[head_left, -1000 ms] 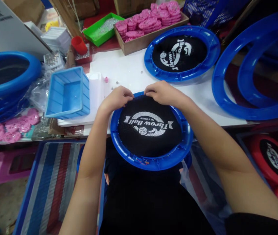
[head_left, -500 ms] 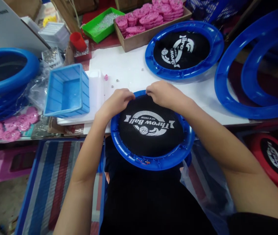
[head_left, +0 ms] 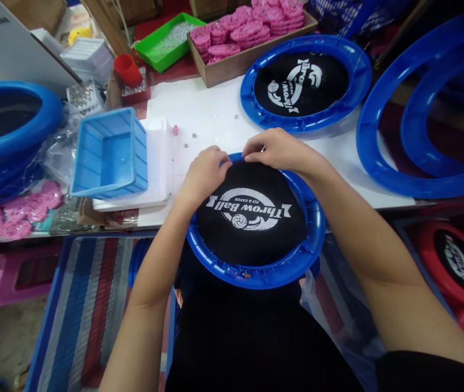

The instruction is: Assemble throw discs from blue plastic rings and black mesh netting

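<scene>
A Throw Ball disc (head_left: 252,218) lies before me, with a blue plastic ring around a black panel with white print that appears upside down to me. Its near edge overhangs the table, close to my body. My left hand (head_left: 208,170) is closed at the far edge, its fingertips pressed where panel and ring meet. Just to its right, my right hand (head_left: 270,149) pinches at the same far edge, thumb and forefinger close together. What lies between the fingertips is too small to make out. A small component with a thin wire (head_left: 245,275) sits in the near part of the ring.
Another Throw Ball disc (head_left: 305,122) lies behind, beside blue rings (head_left: 373,158) at right. A pink-filled cardboard box (head_left: 215,73), a green tray (head_left: 146,51) and a blue bin (head_left: 109,188) stand at the back and left. Small metal pieces (head_left: 194,135) dot the white sheet.
My left hand has shifted slightly right along the disc's far edge. My right hand's fingers have rearranged, with a gap now showing inside the pinch. The disc has barely moved.
</scene>
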A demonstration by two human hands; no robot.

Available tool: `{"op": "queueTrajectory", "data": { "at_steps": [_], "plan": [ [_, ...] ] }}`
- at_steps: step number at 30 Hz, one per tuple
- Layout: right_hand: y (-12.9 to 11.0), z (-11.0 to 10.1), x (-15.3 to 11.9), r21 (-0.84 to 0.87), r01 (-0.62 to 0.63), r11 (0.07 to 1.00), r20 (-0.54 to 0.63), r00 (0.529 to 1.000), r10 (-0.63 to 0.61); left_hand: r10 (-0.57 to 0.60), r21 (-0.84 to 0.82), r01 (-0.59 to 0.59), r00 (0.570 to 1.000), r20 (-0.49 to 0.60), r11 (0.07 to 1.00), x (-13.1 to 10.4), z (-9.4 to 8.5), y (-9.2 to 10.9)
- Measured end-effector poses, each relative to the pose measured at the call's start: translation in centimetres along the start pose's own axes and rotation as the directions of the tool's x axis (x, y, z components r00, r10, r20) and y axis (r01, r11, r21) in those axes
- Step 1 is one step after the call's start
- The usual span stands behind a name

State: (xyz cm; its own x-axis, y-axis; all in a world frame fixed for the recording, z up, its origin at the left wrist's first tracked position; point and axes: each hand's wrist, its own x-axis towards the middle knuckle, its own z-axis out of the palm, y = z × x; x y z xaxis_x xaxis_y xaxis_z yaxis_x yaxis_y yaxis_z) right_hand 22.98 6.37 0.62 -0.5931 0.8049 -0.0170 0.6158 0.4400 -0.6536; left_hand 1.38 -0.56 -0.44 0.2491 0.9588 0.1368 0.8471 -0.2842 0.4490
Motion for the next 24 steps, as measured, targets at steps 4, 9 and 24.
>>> {"op": "queueTrajectory", "data": {
  "at_steps": [4,9,24],
  "plan": [
    [0.1,-0.3,0.2,-0.061,0.033,0.998,0.038,0.999,-0.030,0.035,-0.069,-0.041,0.996,-0.076,0.997,-0.3,0.6,0.3],
    [-0.2,-0.5,0.9,-0.136,0.045,0.990,0.120,0.992,-0.029,0.138,-0.046,-0.139,0.990,-0.016,0.989,-0.2,0.2,0.5],
    [0.3,0.1,-2.0,-0.229,0.166,0.959,0.032,0.986,-0.163,0.034,-0.067,-0.025,0.989,0.144,0.997,0.4,-0.5,0.3]
  ]
}}
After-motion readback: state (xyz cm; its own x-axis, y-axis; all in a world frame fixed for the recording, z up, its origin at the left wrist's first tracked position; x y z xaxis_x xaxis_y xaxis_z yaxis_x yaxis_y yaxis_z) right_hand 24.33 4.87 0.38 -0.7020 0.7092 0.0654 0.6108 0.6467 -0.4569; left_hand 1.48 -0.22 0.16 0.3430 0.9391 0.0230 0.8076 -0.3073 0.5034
